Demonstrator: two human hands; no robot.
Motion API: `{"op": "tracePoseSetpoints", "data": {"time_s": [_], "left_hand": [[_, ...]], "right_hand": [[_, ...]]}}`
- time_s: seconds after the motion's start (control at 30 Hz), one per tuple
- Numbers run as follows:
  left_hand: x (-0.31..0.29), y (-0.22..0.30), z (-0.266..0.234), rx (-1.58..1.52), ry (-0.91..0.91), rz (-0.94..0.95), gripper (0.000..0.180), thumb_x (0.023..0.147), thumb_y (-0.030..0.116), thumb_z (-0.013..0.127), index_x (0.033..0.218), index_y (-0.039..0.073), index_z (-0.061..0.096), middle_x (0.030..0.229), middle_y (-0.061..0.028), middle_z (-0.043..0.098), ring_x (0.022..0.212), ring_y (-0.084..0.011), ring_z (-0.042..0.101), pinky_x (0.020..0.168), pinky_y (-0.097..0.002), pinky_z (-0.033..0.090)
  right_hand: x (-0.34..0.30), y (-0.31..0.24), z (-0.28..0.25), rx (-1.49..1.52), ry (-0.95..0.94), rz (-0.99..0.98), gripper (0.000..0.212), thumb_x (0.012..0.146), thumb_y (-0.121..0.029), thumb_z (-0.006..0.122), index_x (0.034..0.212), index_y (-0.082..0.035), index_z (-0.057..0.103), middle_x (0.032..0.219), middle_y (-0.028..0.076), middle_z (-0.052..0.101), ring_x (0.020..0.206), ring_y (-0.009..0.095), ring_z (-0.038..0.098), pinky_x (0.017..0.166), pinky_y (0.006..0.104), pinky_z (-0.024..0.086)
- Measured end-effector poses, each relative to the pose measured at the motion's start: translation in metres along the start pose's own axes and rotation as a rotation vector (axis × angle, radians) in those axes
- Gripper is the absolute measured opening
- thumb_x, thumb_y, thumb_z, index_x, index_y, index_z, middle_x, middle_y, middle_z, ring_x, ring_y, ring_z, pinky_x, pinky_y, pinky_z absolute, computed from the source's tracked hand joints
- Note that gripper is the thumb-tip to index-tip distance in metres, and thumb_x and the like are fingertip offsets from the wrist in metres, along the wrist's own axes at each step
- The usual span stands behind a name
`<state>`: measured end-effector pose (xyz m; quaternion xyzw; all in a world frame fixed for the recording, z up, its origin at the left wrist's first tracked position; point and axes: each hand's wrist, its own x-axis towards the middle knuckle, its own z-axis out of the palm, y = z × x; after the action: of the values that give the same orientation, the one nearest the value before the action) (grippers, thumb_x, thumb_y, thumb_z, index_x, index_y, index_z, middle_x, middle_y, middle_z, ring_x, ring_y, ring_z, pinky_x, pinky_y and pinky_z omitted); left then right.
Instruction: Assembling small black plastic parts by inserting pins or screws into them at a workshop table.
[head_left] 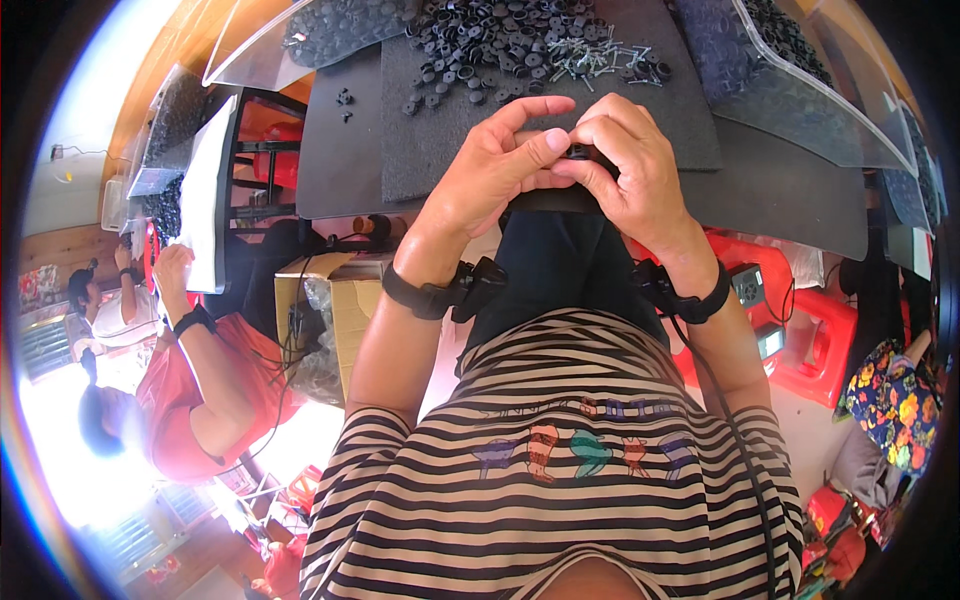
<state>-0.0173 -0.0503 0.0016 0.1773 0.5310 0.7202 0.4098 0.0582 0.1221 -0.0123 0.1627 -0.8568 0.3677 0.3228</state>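
Note:
A small black round part (577, 152) is held between my two hands, just in front of the near table edge. My right hand (635, 165) pinches it between thumb and bent fingers, which hide most of it. From the other side my left hand (495, 160) closes on it with the thumb and a lower finger, while its index finger stays raised and curved. Beyond the hands, a heap of black round caps (490, 45) lies on a dark grey foam mat (425, 150). Beside the heap is a pile of silver screws (590, 62).
Clear plastic bins of black parts stand at the far left (262, 50) and far right (800, 105). A few tiny black pieces (346, 100) lie on the black table (335, 165). An open cardboard box (365, 320) is below left. A person in red (215, 400) works at left.

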Motion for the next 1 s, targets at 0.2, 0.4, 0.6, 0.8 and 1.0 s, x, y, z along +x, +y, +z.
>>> {"op": "tracePoseSetpoints", "data": {"time_s": [0.2,0.4,0.6,0.8,1.0], "left_hand": [[0.001,-0.0026,-0.0035,-0.032,0.005,0.014,0.05,0.094,0.017,0.066,0.136,-0.001,0.046,0.107,-0.0102,0.066,0.094,-0.0144,0.066,0.086,-0.0301,0.057],[-0.0008,-0.0037,-0.0006,-0.051,-0.005,0.035,0.047,0.095,0.016,0.066,0.136,0.001,0.048,0.106,-0.0101,0.066,0.094,-0.013,0.066,0.085,-0.0297,0.057],[-0.002,-0.005,-0.0082,-0.134,-0.084,0.0,0.045,0.1,0.015,0.057,0.14,0.002,0.043,0.111,-0.0097,0.065,0.097,-0.0139,0.066,0.089,-0.0291,0.056],[0.0007,-0.0053,-0.0076,-0.069,-0.05,0.021,0.044,0.1,0.014,0.056,0.14,0.002,0.043,0.113,-0.0119,0.065,0.103,-0.0157,0.065,0.093,-0.0316,0.055],[0.0029,-0.0055,-0.0084,-0.071,-0.064,0.038,0.047,0.098,0.013,0.058,0.141,0.002,0.042,0.116,-0.012,0.064,0.105,-0.0166,0.065,0.093,-0.0307,0.055]], "right_hand": [[-0.0001,0.0046,0.0057,0.133,0.012,0.062,0.018,0.079,-0.018,0.073,0.089,-0.007,0.062,0.085,0.005,0.058,0.078,0.026,0.059,0.074,0.0363,0.043],[-0.0015,0.0026,0.0052,0.06,0.026,0.015,0.018,0.079,-0.018,0.074,0.09,-0.008,0.064,0.085,0.004,0.06,0.079,0.025,0.059,0.074,0.0353,0.043],[-0.0017,0.001,0.0046,0.165,0.038,0.089,0.02,0.074,-0.012,0.077,0.09,-0.006,0.066,0.086,0.005,0.061,0.075,0.022,0.06,0.07,0.0336,0.047],[0.0023,-0.003,0.0034,0.262,0.096,0.143,0.026,0.07,-0.004,0.08,0.092,-0.005,0.067,0.087,0.005,0.063,0.071,0.017,0.062,0.063,0.03,0.05],[-0.0003,0.0045,0.0028,0.211,0.103,0.128,0.024,0.07,-0.004,0.079,0.092,-0.006,0.068,0.086,0.006,0.065,0.074,0.02,0.064,0.066,0.0307,0.049]]}}
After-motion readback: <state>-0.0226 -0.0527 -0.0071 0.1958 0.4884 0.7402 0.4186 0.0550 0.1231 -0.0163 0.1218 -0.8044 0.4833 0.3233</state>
